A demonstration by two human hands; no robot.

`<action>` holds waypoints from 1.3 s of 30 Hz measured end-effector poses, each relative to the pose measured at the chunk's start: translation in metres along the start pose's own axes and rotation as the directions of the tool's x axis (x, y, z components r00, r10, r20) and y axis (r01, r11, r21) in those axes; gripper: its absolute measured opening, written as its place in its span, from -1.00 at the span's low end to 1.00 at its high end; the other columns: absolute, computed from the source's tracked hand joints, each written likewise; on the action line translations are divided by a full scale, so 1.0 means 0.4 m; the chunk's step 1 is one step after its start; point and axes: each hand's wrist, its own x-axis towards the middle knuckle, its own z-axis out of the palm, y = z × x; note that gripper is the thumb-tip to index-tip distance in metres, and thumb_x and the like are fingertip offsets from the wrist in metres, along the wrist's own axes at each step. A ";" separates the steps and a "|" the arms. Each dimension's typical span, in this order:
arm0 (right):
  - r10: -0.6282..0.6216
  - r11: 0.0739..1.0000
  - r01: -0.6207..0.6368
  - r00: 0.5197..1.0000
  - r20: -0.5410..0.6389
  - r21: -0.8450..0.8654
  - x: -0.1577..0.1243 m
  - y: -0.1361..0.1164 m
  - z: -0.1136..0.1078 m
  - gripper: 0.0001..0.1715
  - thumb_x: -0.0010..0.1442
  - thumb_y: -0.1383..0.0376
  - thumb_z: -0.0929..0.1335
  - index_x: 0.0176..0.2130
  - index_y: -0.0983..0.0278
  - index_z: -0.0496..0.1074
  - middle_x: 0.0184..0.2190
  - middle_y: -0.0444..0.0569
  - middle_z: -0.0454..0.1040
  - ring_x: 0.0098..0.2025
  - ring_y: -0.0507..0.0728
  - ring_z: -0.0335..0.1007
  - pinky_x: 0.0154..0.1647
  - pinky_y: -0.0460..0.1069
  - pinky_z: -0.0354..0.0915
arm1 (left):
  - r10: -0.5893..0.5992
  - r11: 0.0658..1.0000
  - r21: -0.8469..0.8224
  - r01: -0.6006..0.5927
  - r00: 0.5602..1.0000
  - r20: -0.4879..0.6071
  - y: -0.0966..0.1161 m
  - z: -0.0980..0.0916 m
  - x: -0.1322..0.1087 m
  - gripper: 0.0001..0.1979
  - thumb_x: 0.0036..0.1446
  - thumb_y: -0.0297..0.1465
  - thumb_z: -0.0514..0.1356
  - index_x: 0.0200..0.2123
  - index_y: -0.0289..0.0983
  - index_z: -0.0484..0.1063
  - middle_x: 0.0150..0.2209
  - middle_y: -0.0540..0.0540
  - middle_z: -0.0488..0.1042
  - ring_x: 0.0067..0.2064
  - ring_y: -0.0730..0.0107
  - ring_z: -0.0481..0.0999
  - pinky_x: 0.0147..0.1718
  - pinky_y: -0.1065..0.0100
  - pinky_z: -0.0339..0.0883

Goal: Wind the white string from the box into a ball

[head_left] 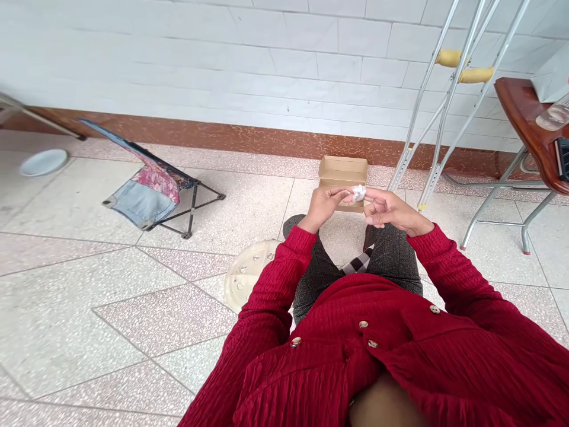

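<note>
In front of me at knee height, a small white crumpled piece [358, 193], perhaps tissue or film, sits between my two hands. My left hand [323, 206] is closed in a pinch at its left side. From the other side, my right hand [391, 212] meets it with outstretched fingertips, the thumb and lower fingers curled below. Whether the piece is wrapped round a finger or gripped between fingers, I cannot tell. Just beyond and below the hands, a brown cardboard box [343, 172] stands on the floor with its lid raised, its inside partly hidden by my hands.
A folding stool [146, 196] with a cloth seat stands at left, and a pale basin-like object [43, 162] lies farther left. Beside my left leg is a round cream stool top [242, 270]. Metal crutches [438, 130] lean against the wall near a brown table [528, 118].
</note>
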 end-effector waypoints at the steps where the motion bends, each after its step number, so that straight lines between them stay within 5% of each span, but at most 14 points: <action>1: 0.024 1.000 -0.024 0.999 0.033 -0.005 -0.006 0.003 -0.003 -0.18 0.14 0.24 0.54 0.33 0.12 0.36 0.24 0.10 0.43 -0.49 -0.11 0.17 -0.62 -0.15 0.12 | 0.016 1.000 0.022 -0.016 1.000 -0.020 0.005 -0.009 0.010 -0.73 0.22 -0.23 0.25 -0.36 -0.27 0.67 -0.39 -0.04 0.63 -0.32 0.34 0.54 -0.25 0.34 0.36; 4: 0.112 0.985 -0.102 0.991 0.067 -0.141 -0.004 0.030 -0.026 -0.34 0.17 0.21 0.52 0.23 0.21 0.45 0.07 0.06 0.52 -0.54 -0.13 0.14 -0.61 -0.15 0.12 | 0.114 0.984 0.141 -0.109 0.993 -0.031 0.032 -0.025 0.031 -0.77 0.23 -0.27 0.25 -0.34 -0.26 0.67 -0.34 -0.06 0.65 -0.27 0.30 0.57 -0.15 0.28 0.40; 7: 0.148 0.847 -0.197 0.979 -0.137 -0.493 0.021 0.068 -0.054 -0.50 0.12 0.33 0.49 0.08 0.30 0.52 -0.22 -0.04 0.56 -0.53 -0.07 0.18 -0.53 -0.11 0.13 | 0.248 0.935 0.258 -0.244 0.969 0.020 0.064 -0.019 0.030 -0.79 0.25 -0.34 0.24 -0.37 -0.24 0.65 -0.36 -0.03 0.64 -0.30 0.34 0.55 0.10 0.17 0.36; 9: 0.048 0.723 -0.265 0.941 -0.336 -0.638 0.040 0.083 -0.065 -0.40 0.05 0.42 0.47 0.12 0.31 0.48 -0.25 -0.04 0.55 -0.48 -0.02 0.23 -0.45 -0.08 0.17 | 0.297 0.907 0.296 -0.300 0.953 0.056 0.076 -0.007 0.018 -0.79 0.27 -0.36 0.23 -0.38 -0.22 0.64 -0.41 0.01 0.62 -0.35 0.38 0.52 0.22 0.11 0.27; 11: -0.042 0.752 -0.253 0.903 -0.427 -0.609 0.052 0.083 -0.065 -0.18 0.03 0.42 0.47 0.27 0.24 0.35 -0.04 0.05 0.54 -0.41 0.02 0.30 -0.38 -0.04 0.25 | 0.298 0.911 0.276 -0.306 0.952 0.072 0.079 0.006 0.000 -0.77 0.29 -0.35 0.22 -0.38 -0.21 0.64 -0.41 0.01 0.61 -0.34 0.38 0.51 0.18 0.13 0.29; 14: -0.053 0.952 -0.054 0.940 -0.336 -0.303 0.053 0.053 -0.050 -0.03 0.05 0.31 0.51 0.37 0.05 0.22 0.34 0.08 0.30 -0.35 0.01 0.34 -0.42 -0.06 0.27 | 0.222 0.961 0.151 -0.234 0.971 0.090 0.067 0.017 -0.028 -0.73 0.32 -0.30 0.19 -0.38 -0.24 0.64 -0.38 -0.02 0.62 -0.30 0.34 0.54 -0.08 0.27 0.39; 16: -0.059 0.998 0.050 0.972 -0.228 -0.046 0.048 0.030 -0.033 -0.10 0.09 0.26 0.52 0.35 0.01 0.26 0.41 0.06 0.20 -0.37 -0.03 0.31 -0.48 -0.09 0.21 | 0.146 0.986 0.063 -0.152 0.984 0.102 0.053 0.020 -0.038 -0.68 0.32 -0.27 0.18 -0.40 -0.26 0.62 -0.39 -0.04 0.62 -0.30 0.35 0.54 -0.20 0.33 0.37; 19: -0.048 0.978 0.079 0.986 -0.157 0.194 0.042 0.016 -0.008 -0.25 0.15 0.22 0.51 0.29 0.08 0.35 0.27 0.06 0.37 -0.44 -0.07 0.25 -0.53 -0.11 0.14 | 0.058 0.998 -0.035 -0.055 0.995 0.087 0.030 0.018 -0.037 -0.64 0.31 -0.23 0.19 -0.45 -0.29 0.60 -0.42 -0.04 0.60 -0.33 0.36 0.52 -0.22 0.33 0.35; 24: 0.030 0.941 0.042 0.978 -0.208 0.336 0.051 0.042 0.017 -0.55 0.22 0.11 0.51 0.05 0.21 0.52 -0.21 -0.07 0.51 -0.46 -0.04 0.25 -0.55 -0.12 0.15 | 0.019 0.989 -0.149 -0.010 0.998 0.058 0.011 0.016 -0.020 -0.62 0.28 -0.14 0.23 -0.43 -0.29 0.61 -0.37 -0.04 0.64 -0.28 0.34 0.57 -0.17 0.32 0.40; 30: 0.002 0.946 0.084 0.964 -0.268 0.312 0.059 0.034 0.031 -0.66 0.21 0.06 0.52 -0.18 0.26 0.53 -0.45 -0.21 0.34 -0.55 -0.09 0.18 -0.57 -0.13 0.12 | 0.059 0.990 -0.134 -0.035 0.982 0.180 0.009 0.011 -0.014 -0.62 0.31 -0.12 0.21 -0.32 -0.28 0.66 -0.35 -0.07 0.66 -0.26 0.30 0.61 -0.15 0.31 0.43; 33: 0.036 0.983 -0.005 0.985 -0.168 0.184 0.056 0.034 0.025 -0.61 0.21 0.04 0.52 -0.14 0.28 0.53 -0.45 -0.21 0.36 -0.60 -0.11 0.11 -0.62 -0.13 0.04 | 0.107 0.990 0.078 -0.121 0.982 0.154 0.015 -0.022 0.004 -0.66 0.34 -0.22 0.18 -0.37 -0.28 0.64 -0.36 -0.08 0.64 -0.28 0.29 0.60 -0.15 0.26 0.43; 36: 0.107 0.991 -0.114 0.990 -0.090 -0.074 0.061 0.058 0.005 -0.60 0.21 0.07 0.50 -0.12 0.31 0.52 -0.47 -0.21 0.36 -0.60 -0.09 0.13 -0.62 -0.13 0.04 | 0.237 0.886 0.379 -0.268 0.963 0.127 0.032 -0.069 0.028 -0.76 0.30 -0.36 0.20 -0.36 -0.27 0.62 -0.31 -0.10 0.65 -0.21 0.23 0.60 0.09 0.10 0.36; 39: 0.134 0.947 -0.181 0.974 -0.184 -0.264 0.077 0.096 -0.019 -0.60 0.19 0.11 0.49 -0.06 0.30 0.48 -0.35 -0.14 0.44 -0.56 -0.08 0.19 -0.59 -0.12 0.15 | 0.330 0.777 0.533 -0.336 0.938 0.111 0.059 -0.095 0.035 -0.78 0.30 -0.42 0.18 -0.36 -0.25 0.61 -0.28 -0.12 0.66 -0.13 0.19 0.60 0.27 -0.02 0.19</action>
